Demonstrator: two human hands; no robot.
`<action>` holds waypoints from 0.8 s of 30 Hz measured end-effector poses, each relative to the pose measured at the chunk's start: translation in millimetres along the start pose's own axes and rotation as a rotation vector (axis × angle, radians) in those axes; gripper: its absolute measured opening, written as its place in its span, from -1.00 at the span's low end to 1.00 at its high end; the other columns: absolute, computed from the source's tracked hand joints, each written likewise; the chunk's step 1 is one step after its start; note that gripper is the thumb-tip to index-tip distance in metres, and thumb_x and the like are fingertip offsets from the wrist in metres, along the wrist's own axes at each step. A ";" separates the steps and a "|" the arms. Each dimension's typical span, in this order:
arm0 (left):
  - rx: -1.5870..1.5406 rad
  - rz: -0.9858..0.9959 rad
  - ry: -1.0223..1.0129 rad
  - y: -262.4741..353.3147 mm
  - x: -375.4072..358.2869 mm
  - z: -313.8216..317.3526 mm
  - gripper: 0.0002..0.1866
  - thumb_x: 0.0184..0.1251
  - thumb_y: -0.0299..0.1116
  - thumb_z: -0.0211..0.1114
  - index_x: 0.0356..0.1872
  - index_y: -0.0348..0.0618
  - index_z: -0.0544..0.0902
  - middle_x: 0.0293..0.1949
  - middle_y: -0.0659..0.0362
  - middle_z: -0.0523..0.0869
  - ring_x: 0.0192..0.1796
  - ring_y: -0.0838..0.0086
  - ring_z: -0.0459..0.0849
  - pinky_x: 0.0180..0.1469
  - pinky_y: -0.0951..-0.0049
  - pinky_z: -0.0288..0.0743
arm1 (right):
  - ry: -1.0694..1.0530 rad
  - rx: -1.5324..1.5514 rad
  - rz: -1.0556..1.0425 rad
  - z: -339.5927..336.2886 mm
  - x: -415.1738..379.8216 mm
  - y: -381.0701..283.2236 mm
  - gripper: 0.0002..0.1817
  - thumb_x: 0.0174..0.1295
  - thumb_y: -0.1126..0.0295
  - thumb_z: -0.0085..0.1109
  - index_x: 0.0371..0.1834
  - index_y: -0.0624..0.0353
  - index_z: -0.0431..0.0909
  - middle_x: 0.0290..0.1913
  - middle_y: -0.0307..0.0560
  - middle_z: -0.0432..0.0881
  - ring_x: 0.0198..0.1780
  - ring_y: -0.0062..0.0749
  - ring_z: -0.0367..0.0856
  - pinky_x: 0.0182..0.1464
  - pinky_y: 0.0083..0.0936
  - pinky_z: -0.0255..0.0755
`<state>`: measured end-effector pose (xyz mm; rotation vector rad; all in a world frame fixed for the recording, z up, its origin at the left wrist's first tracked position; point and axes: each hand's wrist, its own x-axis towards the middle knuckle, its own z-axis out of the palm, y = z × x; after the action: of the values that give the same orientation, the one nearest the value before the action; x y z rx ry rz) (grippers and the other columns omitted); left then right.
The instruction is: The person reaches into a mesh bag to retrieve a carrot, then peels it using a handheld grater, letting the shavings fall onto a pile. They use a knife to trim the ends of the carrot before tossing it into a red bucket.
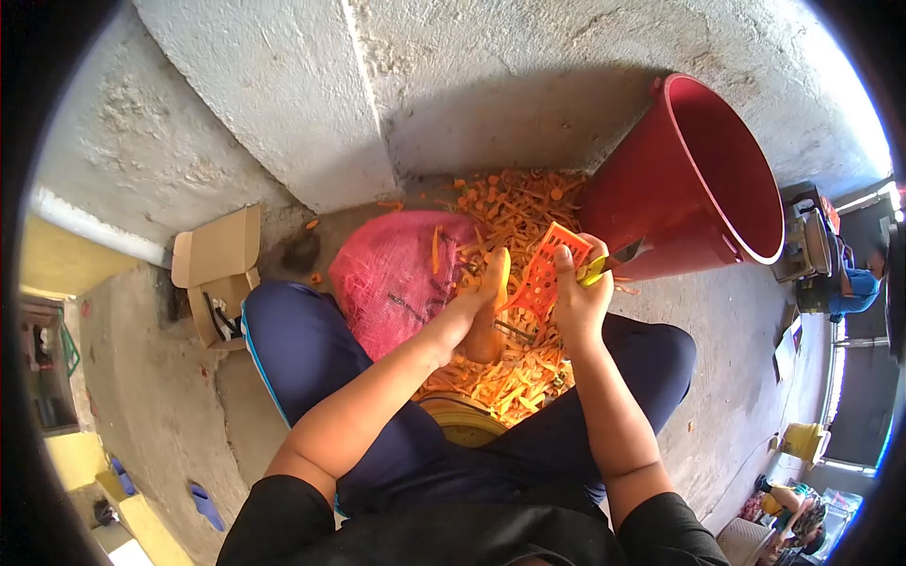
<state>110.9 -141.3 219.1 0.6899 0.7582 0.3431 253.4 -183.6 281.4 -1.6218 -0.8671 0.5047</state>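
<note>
Daylight glares in over on the right, bleaching that end of the wall (528,47). A soft shadow spreads across it beside the red bucket (642,193), and everything bows toward black, rounded edges.

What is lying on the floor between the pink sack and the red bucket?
In the head view, a heap of orange pieces lies between the pink sack and the red bucket.

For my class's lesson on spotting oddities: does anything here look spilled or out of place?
Yes, slightly: a few orange bits lie loose on the floor, left of the sack, away from the main pile. One strip lies on the sack. They look strayed.
</note>
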 end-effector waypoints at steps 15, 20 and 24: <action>-0.336 -0.103 0.021 4.3 -5.6 9.3 -0.62 0.35 -0.15 -0.21 -0.04 -0.21 0.40 -0.18 0.11 0.58 -0.19 0.43 0.59 -0.16 0.38 0.51 | -0.101 -0.212 -0.150 21.5 -23.1 -5.3 -0.70 0.09 0.40 0.12 -0.14 0.28 0.34 -0.41 0.10 0.55 -0.40 -0.27 0.56 -0.32 -0.47 0.40; -0.246 -0.030 -0.099 21.1 -24.7 24.3 -0.63 0.36 -0.12 -0.23 -0.04 -0.15 0.38 -0.28 0.14 0.58 -0.34 0.45 0.59 -0.24 0.42 0.51 | 0.044 -0.310 -0.192 14.8 -8.0 -1.8 -0.73 0.07 0.37 0.15 -0.18 0.20 0.37 -0.43 0.06 0.55 -0.40 -0.30 0.55 -0.33 -0.46 0.40; -0.076 -0.104 -0.196 4.8 -22.1 6.0 -0.64 0.35 -0.09 -0.23 -0.08 -0.12 0.37 -0.34 0.12 0.56 -0.41 0.43 0.56 -0.32 0.43 0.50 | 0.364 -0.281 -0.249 -13.2 40.1 9.1 -0.77 0.14 0.35 0.10 -0.20 0.20 0.36 -0.42 -0.07 0.53 -0.40 -0.49 0.47 -0.31 -0.55 0.38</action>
<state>99.9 -151.9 236.8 0.6003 0.5888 0.2054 290.8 -162.0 281.1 -1.7560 -0.8717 -0.0922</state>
